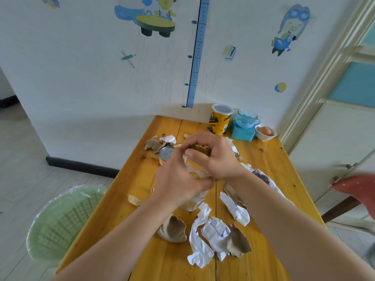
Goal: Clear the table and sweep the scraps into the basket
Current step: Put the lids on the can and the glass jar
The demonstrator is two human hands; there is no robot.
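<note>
Head view: I see both hands meeting over the middle of the wooden table, closed around a crumpled yellow-and-white wrapper. The left hand grips its near side with fingers curled; the right hand clamps over its far end, where a darker brownish scrap shows between the fingers. The wrapper's long axis runs roughly away from me, far end a little to the right — its lower part hangs down to the tabletop.

Scraps lie all round: I count about three white crumpled paper pieces near me, two torn brown card pieces beside them, more brown and white bits at the far left, which I can't count exactly. One small round tin sits just left of the hands.

One green basket with a clear liner stands on the floor, left of the table. At the far edge — one yellow can, one blue cup, one bowl holding an egg.
</note>
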